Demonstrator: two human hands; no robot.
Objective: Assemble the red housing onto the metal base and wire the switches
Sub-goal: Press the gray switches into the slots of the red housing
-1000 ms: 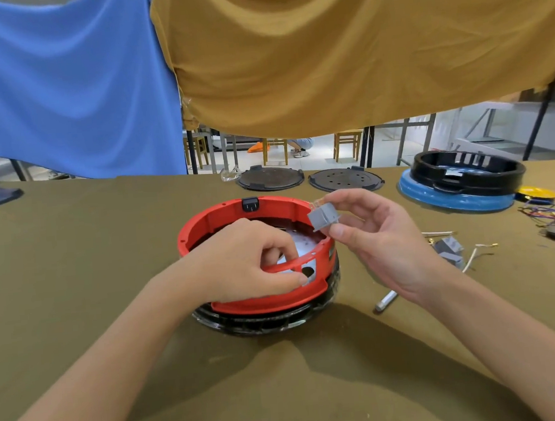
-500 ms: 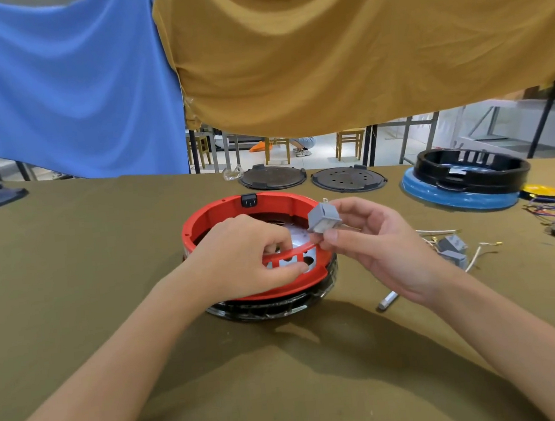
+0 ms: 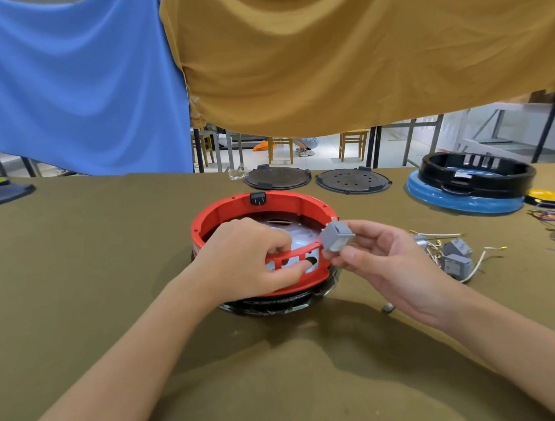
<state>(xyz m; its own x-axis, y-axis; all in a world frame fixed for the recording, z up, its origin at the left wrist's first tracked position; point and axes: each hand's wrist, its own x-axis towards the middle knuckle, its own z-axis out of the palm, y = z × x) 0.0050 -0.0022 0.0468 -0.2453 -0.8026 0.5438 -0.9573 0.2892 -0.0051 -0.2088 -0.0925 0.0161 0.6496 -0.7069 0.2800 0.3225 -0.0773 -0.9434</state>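
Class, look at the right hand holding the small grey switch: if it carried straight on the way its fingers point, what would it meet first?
Probably the red housing: the right hand points its grey switch left toward the slotted front wall, close to the left hand. Depth is unclear.

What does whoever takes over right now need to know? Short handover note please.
Left hand grips the near wall of the red housing, steadying it. Right hand pinches a grey switch beside the housing's near-right rim, not yet seated.
Done: housing sits on the metal base.
Left: fit this switch into the wall cutouts, then the spare switches and loose wires lying to the right on the table.
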